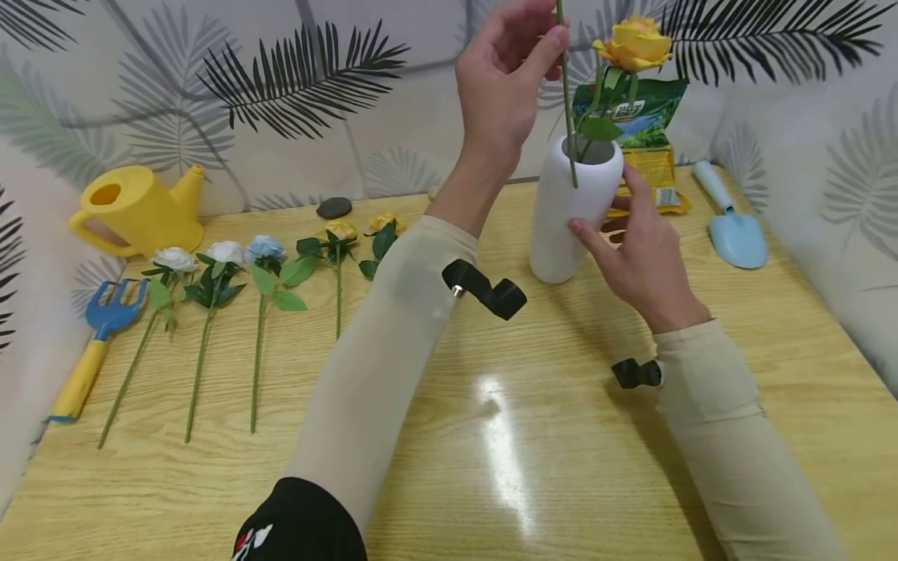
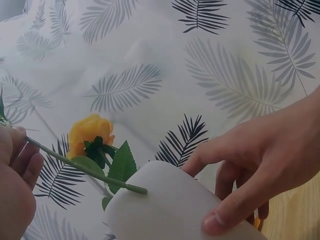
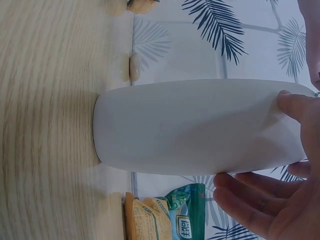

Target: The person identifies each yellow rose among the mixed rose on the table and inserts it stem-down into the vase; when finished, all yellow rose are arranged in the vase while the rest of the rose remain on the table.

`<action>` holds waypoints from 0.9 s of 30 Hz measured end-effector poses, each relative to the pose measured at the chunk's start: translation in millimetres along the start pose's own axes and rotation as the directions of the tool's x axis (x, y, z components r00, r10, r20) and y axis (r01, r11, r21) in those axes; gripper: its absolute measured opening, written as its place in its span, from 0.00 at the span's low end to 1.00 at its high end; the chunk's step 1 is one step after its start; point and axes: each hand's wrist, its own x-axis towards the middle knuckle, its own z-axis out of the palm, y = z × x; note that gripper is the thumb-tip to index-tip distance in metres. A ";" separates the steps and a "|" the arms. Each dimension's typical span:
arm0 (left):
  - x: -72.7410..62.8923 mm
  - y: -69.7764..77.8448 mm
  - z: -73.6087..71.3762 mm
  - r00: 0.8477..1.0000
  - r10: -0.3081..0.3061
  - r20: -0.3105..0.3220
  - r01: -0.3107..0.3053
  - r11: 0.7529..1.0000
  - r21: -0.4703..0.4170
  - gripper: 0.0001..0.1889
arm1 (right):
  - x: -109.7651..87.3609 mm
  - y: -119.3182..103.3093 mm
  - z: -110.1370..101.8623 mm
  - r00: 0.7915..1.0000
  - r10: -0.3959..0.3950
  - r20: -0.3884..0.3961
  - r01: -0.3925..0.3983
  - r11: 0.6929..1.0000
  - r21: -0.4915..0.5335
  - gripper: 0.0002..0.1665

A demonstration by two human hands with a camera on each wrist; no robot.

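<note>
My left hand [image 1: 501, 86] pinches a green flower stem [image 1: 567, 93] between thumb and fingers, above and left of a white vase [image 1: 571, 210]. The stem's lower end overlaps the vase's outer wall just below the rim in the head view; whether it touches cannot be told. Its bloom is out of the head view. A yellow rose [image 1: 634, 43] stands in the vase, leaning right. The vase is upright on the table, and my right hand [image 1: 641, 253] grips its right side, thumb in front and fingers behind. In the right wrist view the vase [image 3: 190, 127] appears sideways.
On the table's left lie white roses [image 1: 226, 251], a blue rose [image 1: 264, 248] and yellow roses [image 1: 339, 231]. Beside them are a yellow watering can [image 1: 143, 210] and a hand fork [image 1: 105, 335]. A dark stone [image 1: 334, 207], green-yellow bag [image 1: 652, 171] and blue trowel [image 1: 737, 238] sit at the back.
</note>
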 end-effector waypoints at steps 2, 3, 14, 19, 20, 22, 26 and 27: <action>2.1 0.9 0.7 1.000 0.024 -0.001 -0.024 1.000 0.011 0.15 | 0.1 0.4 0.6 1.000 -0.007 -0.004 0.007 1.000 0.003 0.51; 3.3 1.4 1.1 0.999 0.036 -0.001 -0.036 0.999 0.015 0.15 | 0.1 0.6 0.8 1.000 -0.010 -0.006 0.010 1.000 0.005 0.51; 9.8 10.3 6.4 0.998 0.054 -0.031 -0.053 0.998 0.045 0.14 | -0.2 0.8 1.6 1.000 -0.013 -0.001 0.013 1.000 0.015 0.52; 11.1 10.8 7.7 0.997 0.073 -0.026 -0.070 0.994 0.080 0.13 | 0.4 0.0 1.9 1.000 -0.013 0.003 0.013 1.000 0.018 0.52; 11.5 11.0 8.0 0.996 0.082 -0.027 -0.079 0.994 0.081 0.13 | 0.4 0.0 2.0 1.000 -0.012 0.004 0.012 1.000 0.017 0.52; 12.3 12.0 8.5 0.996 0.085 -0.026 -0.082 0.992 0.092 0.13 | 0.6 0.0 2.3 1.000 -0.010 0.006 0.010 1.000 0.017 0.52; 12.0 12.3 10.2 0.995 0.102 -0.007 -0.101 0.989 0.107 0.13 | 0.5 -0.3 1.8 1.000 -0.002 0.009 0.002 1.000 0.014 0.52; 11.2 11.6 10.7 0.995 0.103 0.005 -0.103 0.988 0.118 0.13 | 0.4 -0.4 1.5 1.000 -0.001 0.010 0.000 1.000 0.013 0.52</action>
